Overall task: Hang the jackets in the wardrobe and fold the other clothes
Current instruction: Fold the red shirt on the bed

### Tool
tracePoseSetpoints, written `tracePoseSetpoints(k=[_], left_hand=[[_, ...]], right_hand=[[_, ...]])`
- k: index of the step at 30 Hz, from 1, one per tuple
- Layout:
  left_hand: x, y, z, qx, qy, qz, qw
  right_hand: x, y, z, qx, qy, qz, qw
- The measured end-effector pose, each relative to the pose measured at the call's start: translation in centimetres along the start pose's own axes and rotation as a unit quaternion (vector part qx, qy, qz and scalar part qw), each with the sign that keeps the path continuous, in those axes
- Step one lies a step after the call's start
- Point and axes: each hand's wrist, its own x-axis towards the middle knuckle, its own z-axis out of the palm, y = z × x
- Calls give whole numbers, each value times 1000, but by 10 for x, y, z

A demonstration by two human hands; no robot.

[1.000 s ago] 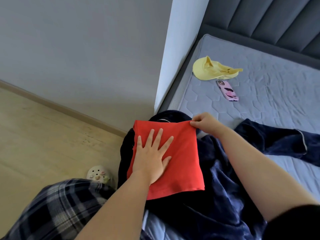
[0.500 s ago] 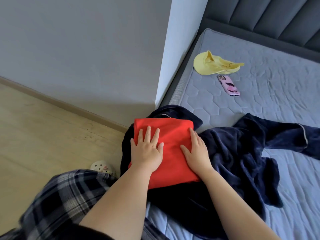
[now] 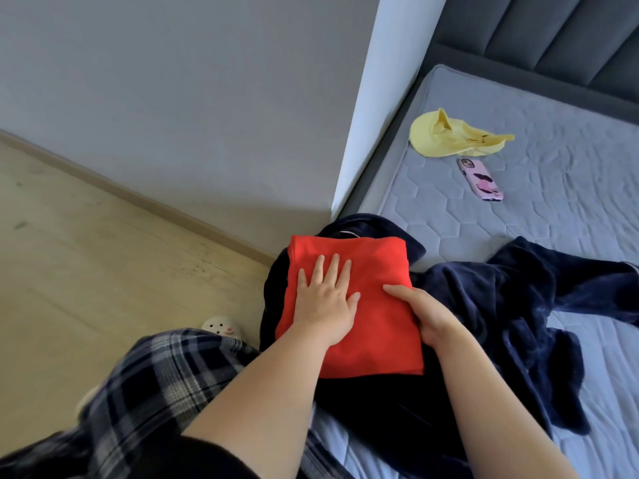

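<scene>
left hand (image 3: 325,302): my palm spread flat on the folded red garment (image 3: 377,340)
right hand (image 3: 427,316): gripping its right edge
risk: i think the fold could slump on the rumpled navy robe (image 3: 501,305)

No words, numbers or brand marks can be read anywhere. The pink phone case (image 3: 480,179) on the mattress (image 3: 553,209) carries only dark blotches, a pattern and not lettering
</scene>
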Motion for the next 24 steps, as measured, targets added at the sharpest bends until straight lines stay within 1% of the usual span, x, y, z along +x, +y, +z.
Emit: tracePoseSetpoints(k=[4,8,10,12,14,15,17,18,19,22,23,24], left_hand=[[0,-8,4,-19,-17,7,1000],[-2,-13,-1,-72,8,5,997],[-6,-14,-6,-122,29,-8,992],[-9,-16,-14,-180,48,-35,982],[-13,-20,-26,-250,63,-70,964],[-15,-21,-35,-299,72,-86,948],[-20,-26,-55,-415,92,-110,898],[-24,-29,-68,-478,100,-122,864],[-28,-32,-81,-545,106,-139,820],[-44,-51,-116,-716,83,-203,663],[-51,-63,-125,-756,61,-203,620],[-61,-76,-135,-790,35,-186,584]], right_hand=[[-5,1,2,41,-12,20,999],[-14,-17,14,20,24,-7,999],[-21,-33,26,-4,50,-19,999],[-30,-52,41,-30,56,-36,997],[-41,-70,58,-50,53,-59,996],[-46,-80,69,-60,51,-67,995],[-61,-99,92,-84,52,-77,992],[-69,-109,105,-96,53,-83,991],[-77,-118,117,-106,50,-89,989],[-105,-148,155,-122,21,-109,986],[-113,-158,167,-122,9,-116,986],[-120,-169,179,-120,-7,-122,985]])
